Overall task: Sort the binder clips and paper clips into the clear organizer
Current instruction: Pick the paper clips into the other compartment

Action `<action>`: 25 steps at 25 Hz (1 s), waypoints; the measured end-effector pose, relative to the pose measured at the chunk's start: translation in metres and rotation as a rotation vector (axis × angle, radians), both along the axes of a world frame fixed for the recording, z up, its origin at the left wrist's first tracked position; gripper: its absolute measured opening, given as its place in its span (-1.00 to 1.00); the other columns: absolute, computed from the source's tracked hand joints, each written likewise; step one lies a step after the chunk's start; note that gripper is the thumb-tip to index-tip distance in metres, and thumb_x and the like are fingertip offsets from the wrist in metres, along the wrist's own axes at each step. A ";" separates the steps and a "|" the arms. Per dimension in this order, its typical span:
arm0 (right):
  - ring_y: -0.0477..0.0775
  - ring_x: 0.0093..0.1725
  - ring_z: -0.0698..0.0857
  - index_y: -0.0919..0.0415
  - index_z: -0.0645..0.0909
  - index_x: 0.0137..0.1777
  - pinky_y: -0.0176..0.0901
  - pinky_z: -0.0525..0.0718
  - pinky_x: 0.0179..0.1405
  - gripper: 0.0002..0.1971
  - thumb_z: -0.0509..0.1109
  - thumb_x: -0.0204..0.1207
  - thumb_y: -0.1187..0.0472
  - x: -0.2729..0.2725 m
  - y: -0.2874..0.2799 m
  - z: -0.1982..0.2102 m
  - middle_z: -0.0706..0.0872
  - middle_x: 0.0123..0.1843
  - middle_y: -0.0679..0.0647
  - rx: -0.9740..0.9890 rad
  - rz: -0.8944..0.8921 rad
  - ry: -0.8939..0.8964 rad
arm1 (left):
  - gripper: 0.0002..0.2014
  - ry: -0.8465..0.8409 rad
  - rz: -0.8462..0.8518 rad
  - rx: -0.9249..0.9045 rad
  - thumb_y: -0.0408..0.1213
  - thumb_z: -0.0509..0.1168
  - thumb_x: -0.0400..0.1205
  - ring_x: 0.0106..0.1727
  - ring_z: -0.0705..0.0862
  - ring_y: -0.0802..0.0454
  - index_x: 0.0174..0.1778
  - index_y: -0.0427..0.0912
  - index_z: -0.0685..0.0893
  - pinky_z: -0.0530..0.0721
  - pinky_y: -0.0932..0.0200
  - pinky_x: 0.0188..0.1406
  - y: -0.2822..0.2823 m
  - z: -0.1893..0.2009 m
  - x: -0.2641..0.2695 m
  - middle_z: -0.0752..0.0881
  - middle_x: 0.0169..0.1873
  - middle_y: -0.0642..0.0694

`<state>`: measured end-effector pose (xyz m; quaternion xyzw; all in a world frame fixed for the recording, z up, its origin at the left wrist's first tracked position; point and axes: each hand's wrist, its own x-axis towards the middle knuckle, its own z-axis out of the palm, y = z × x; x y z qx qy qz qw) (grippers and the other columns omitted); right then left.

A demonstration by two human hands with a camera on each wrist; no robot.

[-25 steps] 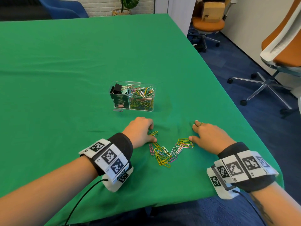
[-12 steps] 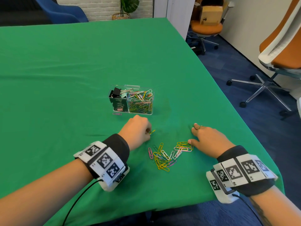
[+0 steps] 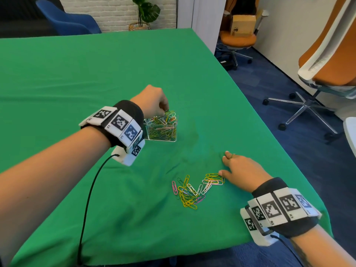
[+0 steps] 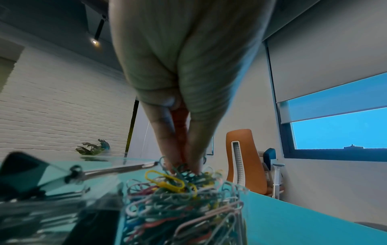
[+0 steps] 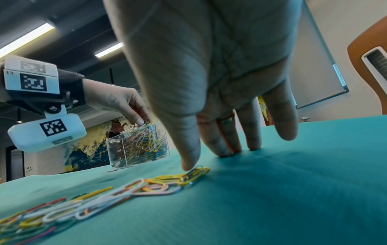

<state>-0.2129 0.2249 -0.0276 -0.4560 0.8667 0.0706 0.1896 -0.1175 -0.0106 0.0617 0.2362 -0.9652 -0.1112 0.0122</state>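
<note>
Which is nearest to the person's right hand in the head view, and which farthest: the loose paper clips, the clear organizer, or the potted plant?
From the right hand:
1. Loose paper clips, on the cloth just left of it, the thumb tip at the pile's end.
2. Clear organizer, farther up the table, under the left hand.
3. Potted plant, beyond the table's far edge.
</note>
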 end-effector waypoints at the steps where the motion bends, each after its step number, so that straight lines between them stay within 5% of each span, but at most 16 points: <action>1: 0.14 0.53 0.42 0.27 0.33 0.51 0.00 0.48 0.42 -0.48 0.13 0.65 -0.02 0.000 0.000 0.000 0.17 0.67 0.09 0.000 0.000 -0.002 | -0.75 -0.020 -0.007 0.002 -0.43 0.39 0.50 -0.15 0.63 0.04 0.10 -0.32 0.74 0.55 0.27 0.02 -0.001 -0.003 -0.001 0.80 0.01 -0.25; 6: 0.16 0.50 0.45 0.27 0.35 0.50 0.01 0.49 0.40 -0.49 0.14 0.65 -0.02 0.000 0.000 0.000 0.20 0.66 0.10 -0.001 -0.004 0.001 | -0.72 -0.037 -0.018 -0.002 -0.45 0.38 0.51 0.05 0.74 -0.08 0.15 -0.30 0.72 0.58 0.21 0.18 -0.004 -0.007 0.001 0.79 0.05 -0.25; 11: 0.19 0.47 0.48 0.30 0.40 0.42 0.01 0.50 0.34 -0.52 0.16 0.64 -0.01 -0.001 0.000 -0.001 0.28 0.62 0.13 -0.009 -0.003 0.004 | -0.76 0.173 -0.112 -0.118 -0.36 0.35 0.49 -0.02 0.71 -0.16 0.07 -0.23 0.74 0.64 0.05 0.11 0.021 -0.002 0.017 0.78 -0.07 -0.22; 13: 0.19 0.46 0.48 0.29 0.45 0.36 0.00 0.51 0.32 -0.56 0.17 0.63 0.00 -0.002 0.002 0.001 0.31 0.61 0.12 -0.040 -0.002 -0.012 | -0.72 -0.002 -0.236 -0.082 -0.10 0.41 0.46 -0.05 0.69 -0.11 0.04 -0.12 0.71 0.62 0.08 -0.01 0.050 -0.016 0.031 0.75 -0.13 -0.10; 16: 0.22 0.41 0.51 0.21 0.46 0.41 0.00 0.50 0.34 -0.55 0.21 0.61 -0.03 0.001 0.010 0.004 0.42 0.48 0.19 -0.094 -0.020 -0.065 | -0.39 -0.380 -0.305 0.078 0.24 0.40 0.33 -0.04 0.67 -0.10 0.19 -0.05 0.53 0.53 0.12 -0.12 0.088 -0.047 0.048 0.73 -0.10 -0.07; 20: 0.29 0.31 0.55 0.28 0.40 0.35 -0.02 0.51 0.30 -0.53 0.31 0.56 0.00 0.021 0.006 0.001 0.49 0.30 0.27 -0.060 -0.041 -0.193 | -0.16 -0.472 -0.211 0.117 0.24 0.48 0.23 0.09 0.64 -0.23 0.25 -0.24 0.38 0.55 0.03 -0.02 0.107 -0.077 0.052 0.64 0.05 -0.27; 22: 0.25 0.24 0.59 0.31 0.46 0.28 -0.11 0.51 0.18 -0.63 0.32 0.55 0.13 0.034 -0.003 0.000 0.59 0.20 0.25 -0.108 -0.004 -0.282 | -0.18 -0.425 -0.189 0.169 0.12 0.55 0.22 0.12 0.63 -0.24 0.23 -0.28 0.39 0.56 -0.01 0.04 0.113 -0.086 0.051 0.63 0.08 -0.29; 25: 0.02 -0.20 0.67 0.29 0.54 0.25 -0.27 0.62 -0.32 -0.70 0.27 0.53 0.38 0.036 -0.002 0.001 0.64 -0.19 0.01 -0.250 -0.027 -0.497 | -0.30 -0.298 -0.158 0.232 -0.06 0.58 0.26 0.11 0.62 -0.23 0.22 -0.27 0.45 0.54 0.02 0.04 0.115 -0.093 0.050 0.63 0.07 -0.26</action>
